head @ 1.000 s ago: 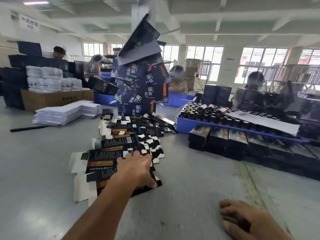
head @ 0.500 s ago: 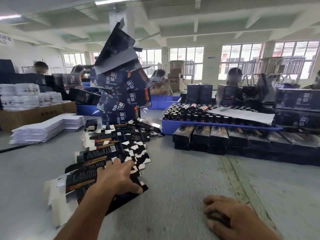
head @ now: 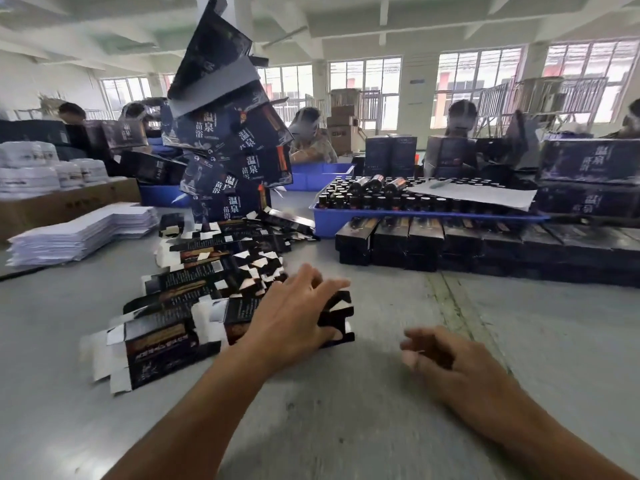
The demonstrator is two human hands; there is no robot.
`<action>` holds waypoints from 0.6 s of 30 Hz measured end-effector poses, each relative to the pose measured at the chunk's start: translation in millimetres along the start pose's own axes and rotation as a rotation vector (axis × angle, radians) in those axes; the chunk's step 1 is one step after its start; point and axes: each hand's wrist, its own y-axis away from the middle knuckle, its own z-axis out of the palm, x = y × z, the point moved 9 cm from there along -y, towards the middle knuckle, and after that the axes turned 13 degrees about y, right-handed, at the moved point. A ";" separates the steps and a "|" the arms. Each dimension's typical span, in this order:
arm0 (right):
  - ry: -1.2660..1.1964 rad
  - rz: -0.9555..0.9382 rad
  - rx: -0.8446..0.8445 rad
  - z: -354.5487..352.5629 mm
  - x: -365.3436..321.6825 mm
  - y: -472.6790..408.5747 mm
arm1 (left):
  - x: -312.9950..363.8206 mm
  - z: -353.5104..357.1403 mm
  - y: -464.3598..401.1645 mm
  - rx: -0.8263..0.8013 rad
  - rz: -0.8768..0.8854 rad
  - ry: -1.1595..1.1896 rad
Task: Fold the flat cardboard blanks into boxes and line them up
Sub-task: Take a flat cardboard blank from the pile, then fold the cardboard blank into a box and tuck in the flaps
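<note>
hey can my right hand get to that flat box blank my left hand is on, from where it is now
Probably yes. The right hand hovers over bare table just right of the nearest flat blank, with nothing between them. The left hand covers the blank's right end, so the exposed flaps past its fingers are the easiest spot.

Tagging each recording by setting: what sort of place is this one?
Most likely a packing workshop or small factory floor. A long spread of flat box blanks covers the table, a row of folded dark boxes sits beside a blue tray of bottles, and other workers sit behind.
</note>
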 end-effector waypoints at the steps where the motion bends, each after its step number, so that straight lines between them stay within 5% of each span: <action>1: -0.099 0.027 0.019 -4.1 1.7 0.2 | 16.1 4.0 1.5 0.010 0.064 0.025; 7: -0.633 0.093 -0.096 -3.5 -2.0 8.0 | 90.7 14.7 20.2 0.145 0.341 0.087; 11: -0.794 0.209 -0.106 -0.8 3.9 9.1 | 89.6 2.0 21.8 0.209 0.298 0.192; 18: -0.621 0.136 -0.087 -8.9 -0.6 11.6 | 83.1 -4.3 24.3 0.135 0.257 0.327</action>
